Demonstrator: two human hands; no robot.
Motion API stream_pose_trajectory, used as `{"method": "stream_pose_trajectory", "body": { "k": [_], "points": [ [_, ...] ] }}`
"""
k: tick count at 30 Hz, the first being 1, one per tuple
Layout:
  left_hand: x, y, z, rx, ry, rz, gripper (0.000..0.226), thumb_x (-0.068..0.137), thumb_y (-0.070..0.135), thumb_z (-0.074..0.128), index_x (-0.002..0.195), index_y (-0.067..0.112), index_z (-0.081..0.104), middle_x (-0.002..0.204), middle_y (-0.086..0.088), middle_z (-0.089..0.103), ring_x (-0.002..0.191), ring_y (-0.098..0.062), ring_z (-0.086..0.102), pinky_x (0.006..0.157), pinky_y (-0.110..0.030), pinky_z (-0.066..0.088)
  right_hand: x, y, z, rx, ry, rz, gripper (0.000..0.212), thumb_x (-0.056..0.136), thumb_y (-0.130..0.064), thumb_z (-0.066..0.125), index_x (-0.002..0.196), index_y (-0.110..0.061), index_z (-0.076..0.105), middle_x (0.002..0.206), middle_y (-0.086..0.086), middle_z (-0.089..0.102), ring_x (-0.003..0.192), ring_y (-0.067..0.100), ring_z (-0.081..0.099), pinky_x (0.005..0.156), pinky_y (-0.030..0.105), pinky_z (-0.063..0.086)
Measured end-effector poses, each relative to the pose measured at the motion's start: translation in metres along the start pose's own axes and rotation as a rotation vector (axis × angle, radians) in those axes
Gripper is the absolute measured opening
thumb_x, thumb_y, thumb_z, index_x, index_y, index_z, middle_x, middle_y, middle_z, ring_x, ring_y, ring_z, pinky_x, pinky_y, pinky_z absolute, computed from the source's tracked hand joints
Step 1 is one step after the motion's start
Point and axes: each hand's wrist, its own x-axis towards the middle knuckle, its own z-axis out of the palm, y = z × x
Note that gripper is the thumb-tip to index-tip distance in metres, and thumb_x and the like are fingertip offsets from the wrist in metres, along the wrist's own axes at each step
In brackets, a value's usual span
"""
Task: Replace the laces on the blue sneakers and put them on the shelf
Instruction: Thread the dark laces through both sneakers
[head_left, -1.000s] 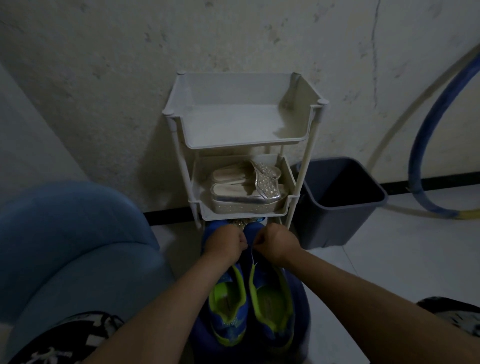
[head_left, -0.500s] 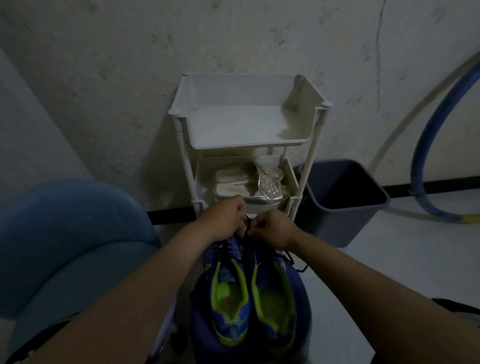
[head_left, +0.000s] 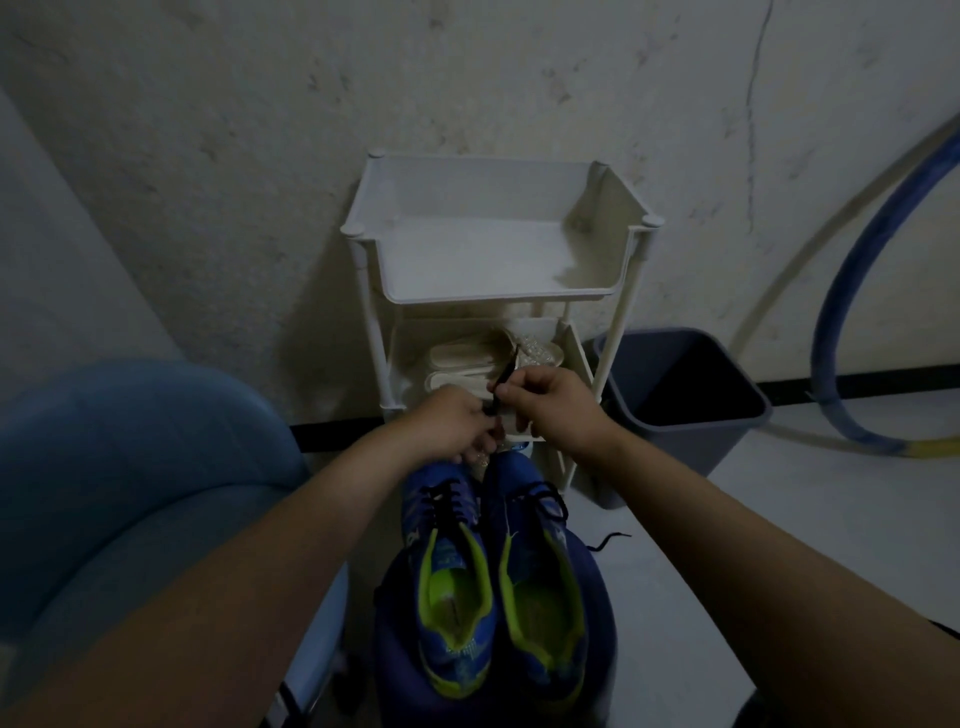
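Note:
Two blue sneakers with lime-green linings, the left one (head_left: 449, 587) and the right one (head_left: 543, 582), stand side by side on a dark blue round stool (head_left: 597, 623), toes toward the shelf. Both carry black laces. My left hand (head_left: 452, 423) and my right hand (head_left: 556, 402) are raised above the toes, pinching a black lace (head_left: 501, 382) between them; its end sticks up past my right hand. A white three-tier shelf (head_left: 493, 299) stands against the wall just beyond, its top tier bare.
Pale sandals (head_left: 467, 366) lie on the shelf's middle tier. A dark grey bin (head_left: 680, 410) stands right of the shelf. A blue chair (head_left: 130, 467) fills the left. A blue hoop (head_left: 852, 291) leans on the wall at the right. A loose lace end (head_left: 610, 540) hangs off the stool.
Both hands have lifted up and away from the sneaker toes toward the shelf, drawing the black lace upward. The laced fronts of the sneakers have come into sight.

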Motion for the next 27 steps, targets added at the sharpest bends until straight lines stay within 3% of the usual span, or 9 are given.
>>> {"method": "stream_pose_trajectory", "body": {
  "k": [5,7,9,12,16,20,23,25,27],
  "points": [
    [-0.014,0.021,-0.024,-0.358,0.285,0.113,0.025,0.098,0.019,0.052,0.084,0.008,0.069,0.069,-0.002,0.064,0.050,-0.014,0.054,0.050,-0.024,0.043,-0.001,0.018,-0.004,-0.272,-0.236,0.206,0.016,0.093,-0.007,0.061,0.094,-0.021,0.070,0.090,0.003,0.070,0.067,0.010,0.059,0.061,0.021,0.048],
    [-0.020,0.026,-0.030,-0.491,0.322,0.163,0.026,0.100,0.020,0.051,0.087,0.007,0.069,0.070,-0.003,0.063,0.051,-0.013,0.055,0.051,-0.024,0.044,-0.004,0.022,-0.001,-0.322,-0.298,0.194,0.011,0.093,-0.011,0.064,0.093,-0.017,0.073,0.085,-0.003,0.071,0.064,-0.001,0.060,0.060,0.014,0.047],
    [-0.024,0.028,-0.033,-0.569,0.344,0.196,0.027,0.102,0.023,0.049,0.092,0.007,0.069,0.072,-0.002,0.063,0.055,-0.013,0.056,0.056,-0.026,0.047,-0.005,0.023,0.001,-0.318,-0.281,0.177,0.011,0.095,-0.014,0.064,0.092,-0.011,0.074,0.078,-0.009,0.068,0.059,-0.009,0.059,0.057,0.011,0.046],
    [-0.022,0.025,-0.036,-0.632,0.307,0.175,0.026,0.102,0.027,0.048,0.105,0.007,0.065,0.080,-0.004,0.064,0.060,-0.016,0.056,0.057,-0.029,0.047,-0.003,0.020,0.001,-0.305,-0.219,0.144,0.016,0.095,-0.015,0.064,0.093,-0.002,0.074,0.077,-0.004,0.068,0.061,-0.004,0.060,0.060,0.015,0.049],
    [-0.020,0.017,-0.028,-0.390,0.126,-0.040,0.018,0.097,0.014,0.047,0.109,0.007,0.057,0.089,-0.007,0.059,0.068,-0.018,0.053,0.056,-0.029,0.046,-0.005,0.001,0.004,-0.106,-0.117,0.051,0.015,0.096,-0.012,0.061,0.086,-0.009,0.071,0.071,-0.003,0.064,0.057,0.006,0.055,0.055,0.019,0.047],
    [-0.017,0.010,-0.010,-0.135,0.057,-0.195,0.025,0.096,0.010,0.045,0.119,0.010,0.054,0.092,-0.007,0.058,0.079,-0.017,0.058,0.062,-0.027,0.052,-0.005,-0.016,0.004,-0.004,-0.051,-0.043,0.015,0.097,-0.011,0.059,0.098,-0.004,0.073,0.062,-0.012,0.064,0.053,0.002,0.052,0.052,0.015,0.043],
    [-0.016,0.010,-0.003,-0.026,-0.067,-0.156,0.025,0.091,0.008,0.052,0.115,0.012,0.058,0.104,-0.010,0.065,0.094,-0.020,0.062,0.077,-0.030,0.054,-0.006,-0.020,0.004,0.022,-0.052,-0.056,0.014,0.097,-0.008,0.059,0.093,-0.006,0.072,0.076,0.000,0.071,0.054,-0.004,0.054,0.054,0.012,0.043],
    [-0.017,0.014,0.001,-0.002,-0.097,-0.072,0.015,0.090,0.011,0.057,0.103,0.011,0.065,0.097,-0.008,0.067,0.087,-0.018,0.061,0.075,-0.030,0.050,-0.006,-0.018,0.003,0.011,-0.045,-0.071,0.015,0.097,-0.010,0.060,0.088,-0.011,0.072,0.084,0.010,0.072,0.057,-0.003,0.056,0.056,0.014,0.045],
    [-0.016,0.016,0.003,-0.078,-0.062,-0.044,0.016,0.095,0.015,0.052,0.098,0.010,0.067,0.095,-0.009,0.070,0.085,-0.021,0.064,0.076,-0.031,0.048,-0.003,-0.010,0.002,-0.026,-0.023,-0.054,0.016,0.097,-0.010,0.059,0.088,-0.010,0.072,0.076,0.001,0.069,0.057,-0.002,0.056,0.057,0.017,0.045]
  ]
}}
